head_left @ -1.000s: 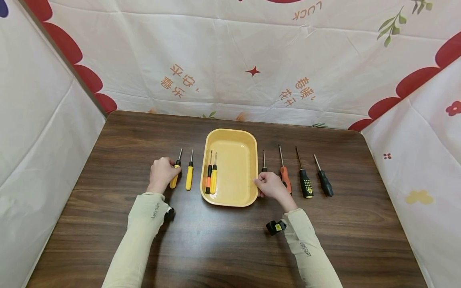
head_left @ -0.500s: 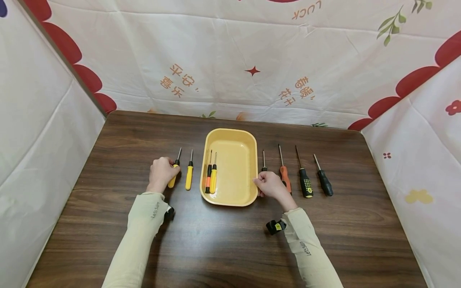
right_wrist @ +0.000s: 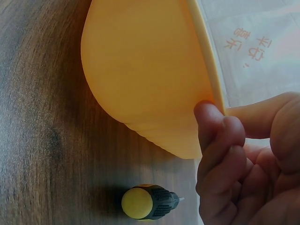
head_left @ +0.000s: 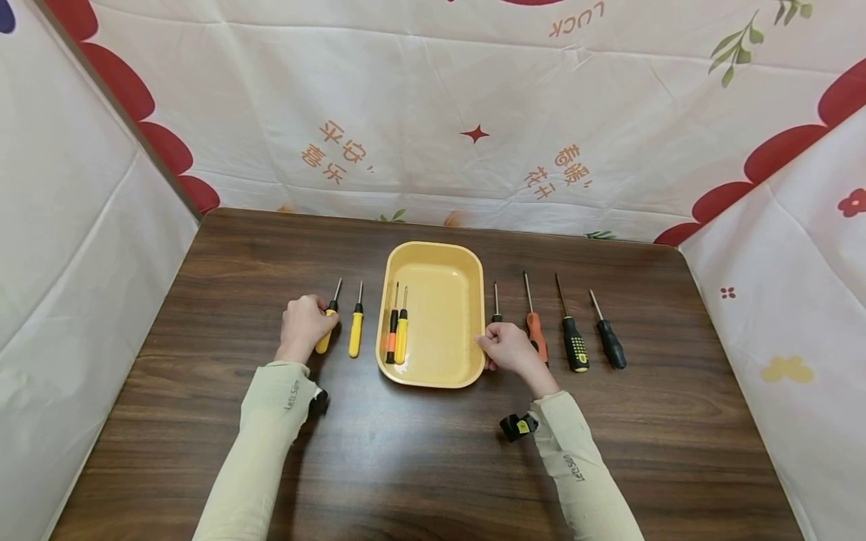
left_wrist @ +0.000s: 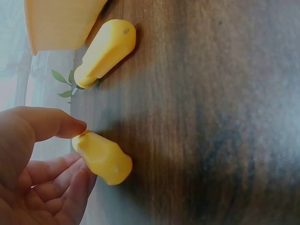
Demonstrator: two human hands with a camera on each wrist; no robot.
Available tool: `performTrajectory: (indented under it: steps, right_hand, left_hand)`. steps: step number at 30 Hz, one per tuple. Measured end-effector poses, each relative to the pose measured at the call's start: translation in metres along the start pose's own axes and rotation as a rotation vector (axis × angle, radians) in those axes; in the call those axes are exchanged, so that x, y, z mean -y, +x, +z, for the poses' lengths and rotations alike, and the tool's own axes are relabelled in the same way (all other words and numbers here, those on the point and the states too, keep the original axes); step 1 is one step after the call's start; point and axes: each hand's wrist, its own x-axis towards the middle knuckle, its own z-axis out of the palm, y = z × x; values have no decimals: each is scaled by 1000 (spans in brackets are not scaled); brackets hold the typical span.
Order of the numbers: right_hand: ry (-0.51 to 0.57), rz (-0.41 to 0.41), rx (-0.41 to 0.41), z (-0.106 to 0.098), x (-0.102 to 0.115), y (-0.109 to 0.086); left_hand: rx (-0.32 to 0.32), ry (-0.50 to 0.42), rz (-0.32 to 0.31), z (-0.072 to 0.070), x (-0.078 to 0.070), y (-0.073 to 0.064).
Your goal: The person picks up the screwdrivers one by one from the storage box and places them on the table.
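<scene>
My left hand pinches a yellow-handled screwdriver between thumb and fingers, left of the tray. In the left wrist view its handle end points toward the camera, close over the table. A second yellow screwdriver lies just to its right. The thumb and fingers of my right hand grip the right rim of a yellow tray, as the right wrist view also shows. Inside the tray, along its left side, lie a black-and-orange screwdriver and a slim yellow one.
Right of the tray lie a screwdriver partly hidden by my right hand, an orange-handled one, a black-and-yellow one and a black one. The wooden table meets a printed cloth at the back.
The handle end of the screwdriver in my left hand has shifted slightly left. My right hand and the tray have stayed where they were.
</scene>
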Motion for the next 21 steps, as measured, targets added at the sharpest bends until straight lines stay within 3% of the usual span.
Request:
performTrajectory:
  steps: [21]
  right_hand:
    - [8, -2, -7, 0, -1, 0]
  left_hand:
    - [1, 1, 0, -1, 0, -1]
